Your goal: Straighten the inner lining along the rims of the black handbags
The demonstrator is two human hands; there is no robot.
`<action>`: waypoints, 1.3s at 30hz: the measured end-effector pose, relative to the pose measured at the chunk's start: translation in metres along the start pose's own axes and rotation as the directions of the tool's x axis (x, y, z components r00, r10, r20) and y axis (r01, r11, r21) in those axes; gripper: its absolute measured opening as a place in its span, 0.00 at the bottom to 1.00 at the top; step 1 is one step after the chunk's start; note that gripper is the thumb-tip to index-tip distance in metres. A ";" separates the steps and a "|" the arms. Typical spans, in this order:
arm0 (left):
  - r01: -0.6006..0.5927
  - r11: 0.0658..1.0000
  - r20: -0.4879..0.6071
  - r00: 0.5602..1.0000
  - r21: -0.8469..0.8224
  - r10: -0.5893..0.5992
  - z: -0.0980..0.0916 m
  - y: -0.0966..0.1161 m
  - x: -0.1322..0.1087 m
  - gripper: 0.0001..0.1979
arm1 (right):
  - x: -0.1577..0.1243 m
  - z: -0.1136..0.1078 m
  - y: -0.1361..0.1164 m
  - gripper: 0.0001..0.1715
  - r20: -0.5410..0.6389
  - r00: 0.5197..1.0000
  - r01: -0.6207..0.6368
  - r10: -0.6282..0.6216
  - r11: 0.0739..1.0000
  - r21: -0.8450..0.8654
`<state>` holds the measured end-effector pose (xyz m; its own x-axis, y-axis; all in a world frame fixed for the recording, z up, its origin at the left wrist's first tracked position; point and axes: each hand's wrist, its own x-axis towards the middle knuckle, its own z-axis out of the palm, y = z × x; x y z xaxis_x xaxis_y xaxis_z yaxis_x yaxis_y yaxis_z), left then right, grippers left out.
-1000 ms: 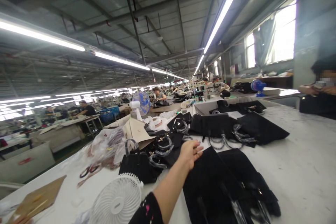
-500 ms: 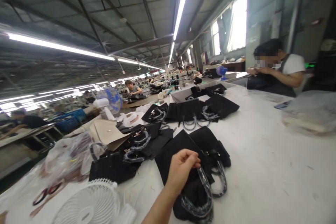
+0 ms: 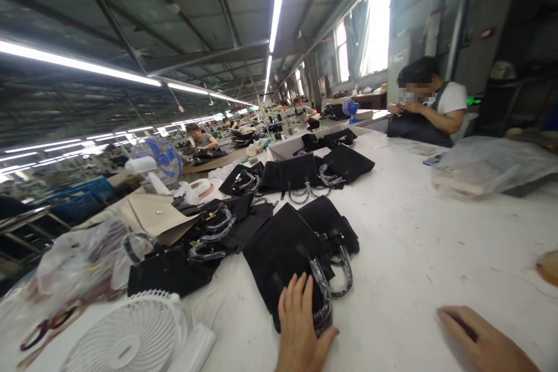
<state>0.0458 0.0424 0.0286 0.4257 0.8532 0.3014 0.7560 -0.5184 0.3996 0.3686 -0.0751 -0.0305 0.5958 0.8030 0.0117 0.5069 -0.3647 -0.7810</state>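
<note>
A black bag (image 3: pixel 279 244) with plastic-wrapped handles lies on the white table in front of me. My left hand (image 3: pixel 300 322) rests on its near part, fingers spread, the thumb beside the wrapped handle (image 3: pixel 321 290). Against its right side lies another black bag (image 3: pixel 333 226), its wrapped handle pointing toward me. At the lower right, my right hand (image 3: pixel 483 340) is low over the bare tabletop, holding nothing, with a gap between thumb and fingers.
A white fan (image 3: pixel 126 346) and red-and-black scissors (image 3: pixel 47 328) are at the lower left. More black bags (image 3: pixel 300 171) and a beige one (image 3: pixel 152 212) lie farther back. A plastic-covered stack (image 3: pixel 471 177) sits right, near a seated person (image 3: pixel 451 102).
My left hand has let go of the wrapped handle and opened flat onto the bag. My right hand has come into view at the lower right. The whole view has shifted.
</note>
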 end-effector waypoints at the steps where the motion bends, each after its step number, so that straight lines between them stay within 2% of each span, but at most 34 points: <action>1: -0.016 1.000 -0.011 1.000 0.021 0.016 0.004 -0.006 -0.006 0.42 | 0.004 0.009 -0.013 0.15 0.102 0.995 -0.018 0.013 0.999 0.048; 4: -0.039 0.998 -0.111 0.993 0.054 0.045 0.013 -0.020 -0.011 0.32 | 0.016 0.045 -0.065 0.24 0.287 0.957 -0.065 -0.028 0.948 0.310; 6: -0.023 0.998 -0.210 0.977 0.064 0.036 0.018 -0.027 -0.009 0.29 | 0.025 0.073 -0.102 0.26 0.399 0.917 -0.224 0.014 0.846 0.484; 7: -0.013 0.998 -0.258 0.966 0.064 0.029 0.020 -0.030 -0.007 0.26 | 0.029 0.087 -0.118 0.25 0.454 0.891 -0.289 0.010 0.783 0.551; 10: 0.048 0.998 -0.390 0.920 0.040 -0.029 0.028 -0.039 -0.004 0.17 | 0.045 0.119 -0.152 0.21 0.527 0.848 -0.480 0.048 0.489 0.728; 12: 0.110 0.994 -0.466 0.881 0.021 -0.087 0.030 -0.044 -0.003 0.14 | 0.055 0.128 -0.163 0.21 0.522 0.846 -0.520 0.109 0.388 0.761; 13: 0.133 0.991 -0.497 0.861 0.012 -0.110 0.031 -0.045 -0.003 0.14 | 0.061 0.128 -0.166 0.21 0.498 0.857 -0.507 0.130 0.379 0.774; 15: 0.154 0.988 -0.537 0.833 -0.007 -0.133 0.030 -0.047 -0.006 0.14 | 0.070 0.117 -0.171 0.22 0.422 0.898 -0.435 0.128 0.405 0.804; 17: 0.162 0.986 -0.560 0.813 -0.043 -0.158 0.027 -0.047 -0.009 0.15 | 0.077 0.092 -0.177 0.24 0.316 0.945 -0.318 0.083 0.457 0.831; 19: 0.162 0.983 -0.578 0.796 -0.088 -0.183 0.024 -0.045 -0.011 0.17 | 0.082 0.056 -0.186 0.27 0.157 0.987 -0.111 -0.034 0.565 0.818; 22: 0.154 0.979 -0.585 0.785 -0.130 -0.201 0.022 -0.043 -0.012 0.18 | 0.081 -0.010 -0.204 0.27 0.055 0.987 0.041 -0.150 0.568 0.822; 25: 0.151 0.982 -0.542 0.819 -0.113 -0.188 0.023 -0.039 -0.009 0.15 | 0.065 -0.071 -0.215 0.26 0.016 0.978 0.125 -0.208 0.644 0.755; 28: 0.136 0.989 -0.463 0.874 -0.056 -0.146 0.024 -0.034 -0.008 0.11 | 0.037 -0.103 -0.205 0.27 0.000 0.986 0.135 -0.168 0.790 0.598; 29: 0.133 0.990 -0.432 0.892 -0.036 -0.135 0.023 -0.032 -0.010 0.13 | 0.025 -0.104 -0.196 0.28 0.028 0.989 0.107 -0.147 0.828 0.551; 31: 0.111 0.994 -0.367 0.924 0.000 -0.103 0.019 -0.027 -0.017 0.25 | 0.001 -0.094 -0.174 0.30 0.117 0.988 0.035 -0.103 0.880 0.474; 33: 0.048 0.999 -0.319 0.947 0.023 -0.038 0.011 -0.018 -0.027 0.35 | -0.023 -0.071 -0.152 0.30 0.247 0.965 -0.020 -0.088 0.915 0.403; 34: 0.010 1.000 -0.315 0.949 0.022 -0.003 0.006 -0.011 -0.031 0.37 | -0.034 -0.058 -0.142 0.30 0.324 0.942 -0.042 -0.090 0.925 0.378; 36: -0.046 0.998 -0.345 0.938 -0.030 0.033 -0.004 0.009 -0.037 0.36 | -0.051 -0.036 -0.130 0.29 0.414 0.908 -0.088 -0.068 0.934 0.346; 37: -0.064 0.994 -0.364 0.931 -0.092 0.026 -0.009 0.023 -0.037 0.33 | -0.056 -0.029 -0.127 0.29 0.421 0.905 -0.085 -0.067 0.939 0.332; 39: -0.094 0.944 -0.317 0.948 -0.318 -0.012 -0.016 0.053 -0.030 0.28 | -0.062 -0.020 -0.128 0.28 0.396 0.912 -0.025 -0.103 0.953 0.303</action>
<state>0.0650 -0.0119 0.0549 0.2370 0.7970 0.5555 0.5154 -0.5878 0.6236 0.2793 -0.0880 0.0811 0.2448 0.9568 -0.1566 0.2792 -0.2243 -0.9337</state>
